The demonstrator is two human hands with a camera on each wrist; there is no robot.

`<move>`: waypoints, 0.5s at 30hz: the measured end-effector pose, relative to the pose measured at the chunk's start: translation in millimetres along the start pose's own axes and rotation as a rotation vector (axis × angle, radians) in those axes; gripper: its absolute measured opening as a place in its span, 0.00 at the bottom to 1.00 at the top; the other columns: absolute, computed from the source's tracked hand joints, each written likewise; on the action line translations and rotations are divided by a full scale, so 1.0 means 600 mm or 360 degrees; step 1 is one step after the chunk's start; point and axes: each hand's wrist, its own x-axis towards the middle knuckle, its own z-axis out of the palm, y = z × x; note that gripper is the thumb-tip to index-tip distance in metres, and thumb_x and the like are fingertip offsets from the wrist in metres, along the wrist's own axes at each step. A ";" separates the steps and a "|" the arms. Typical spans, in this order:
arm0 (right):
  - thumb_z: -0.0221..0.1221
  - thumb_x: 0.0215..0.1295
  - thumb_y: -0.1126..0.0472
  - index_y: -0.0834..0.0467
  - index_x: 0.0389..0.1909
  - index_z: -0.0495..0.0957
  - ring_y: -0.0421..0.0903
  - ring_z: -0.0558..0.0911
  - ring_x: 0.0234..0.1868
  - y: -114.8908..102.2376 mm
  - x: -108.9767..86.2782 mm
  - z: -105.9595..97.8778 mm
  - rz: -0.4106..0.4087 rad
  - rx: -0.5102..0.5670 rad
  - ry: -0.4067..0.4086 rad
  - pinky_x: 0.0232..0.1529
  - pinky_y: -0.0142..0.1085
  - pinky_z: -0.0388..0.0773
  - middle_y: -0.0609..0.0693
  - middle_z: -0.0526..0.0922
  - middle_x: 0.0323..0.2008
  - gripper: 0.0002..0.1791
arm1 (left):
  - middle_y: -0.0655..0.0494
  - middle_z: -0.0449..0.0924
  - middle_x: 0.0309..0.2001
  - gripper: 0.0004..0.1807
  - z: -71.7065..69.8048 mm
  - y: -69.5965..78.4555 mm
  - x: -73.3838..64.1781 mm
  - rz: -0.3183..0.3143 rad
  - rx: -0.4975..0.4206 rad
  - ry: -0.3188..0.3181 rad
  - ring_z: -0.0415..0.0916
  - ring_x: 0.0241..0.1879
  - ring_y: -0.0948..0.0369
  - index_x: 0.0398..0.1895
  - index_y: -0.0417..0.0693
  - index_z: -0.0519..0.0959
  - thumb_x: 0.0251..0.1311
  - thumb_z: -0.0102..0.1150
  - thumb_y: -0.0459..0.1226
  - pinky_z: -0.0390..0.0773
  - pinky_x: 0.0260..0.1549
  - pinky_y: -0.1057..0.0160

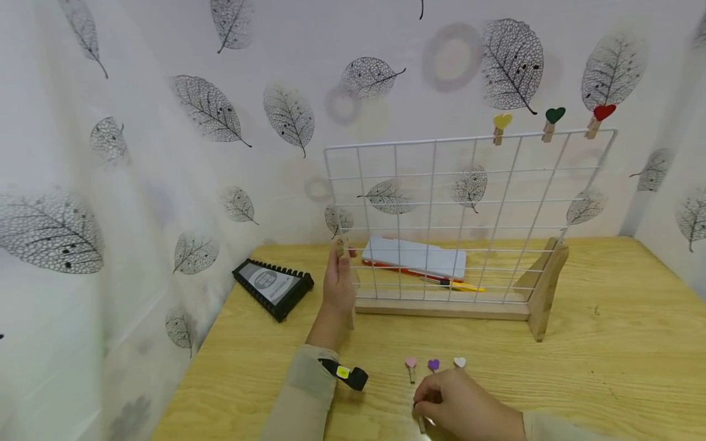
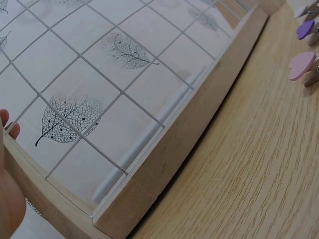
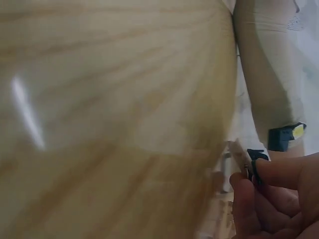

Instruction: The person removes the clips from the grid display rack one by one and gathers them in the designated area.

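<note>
A white wire grid (image 1: 441,229) stands in a wooden base (image 1: 447,309) on the table. My left hand (image 1: 337,285) grips the wooden side support at the grid's left end; part of its fingers and palm show at the edge of the left wrist view. Low at the front, my right hand (image 1: 463,404) pinches a small wooden clothespin (image 3: 241,155) with a dark top between thumb and finger. Just beyond that hand lie clothespins with heart tops: pink (image 1: 410,362), purple (image 1: 434,364) and white (image 1: 459,362). Yellow (image 1: 502,121), green (image 1: 554,115) and red (image 1: 604,112) heart clothespins sit along the grid's top wire, toward the right.
Left of the rack lies a black-edged triangular case (image 1: 273,286). Behind the grid are a pale flat box (image 1: 413,256) with a red edge and a yellow pen-like tool (image 1: 469,286). A leaf-printed curtain (image 1: 287,184) hangs behind the table (image 1: 618,367).
</note>
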 end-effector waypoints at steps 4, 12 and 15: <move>0.66 0.67 0.61 0.54 0.35 0.87 0.31 0.77 0.31 0.006 0.004 0.005 -0.0017 -0.0006 0.0029 0.30 0.29 0.76 0.38 0.86 0.33 0.03 | 0.34 0.68 0.56 0.19 0.001 0.003 0.001 0.0009 0.0015 0.0011 0.59 0.30 0.59 0.68 0.37 0.61 0.82 0.29 0.33 0.63 0.34 0.64; 0.66 0.67 0.61 0.54 0.35 0.86 0.31 0.80 0.36 0.009 0.008 0.008 -0.0132 -0.0109 0.0063 0.35 0.30 0.78 0.38 0.85 0.34 0.03 | 0.31 0.68 0.55 0.17 0.007 -0.044 0.014 0.0072 0.0014 0.0046 0.63 0.44 0.50 0.64 0.35 0.62 0.81 0.27 0.30 0.63 0.47 0.59; 0.65 0.67 0.61 0.54 0.35 0.86 0.31 0.80 0.36 0.012 0.011 0.009 -0.0136 -0.0125 0.0062 0.35 0.30 0.78 0.37 0.85 0.34 0.03 | 0.34 0.68 0.56 0.16 0.007 -0.054 0.015 0.0083 0.0010 0.0049 0.64 0.48 0.45 0.63 0.38 0.63 0.81 0.28 0.33 0.62 0.50 0.57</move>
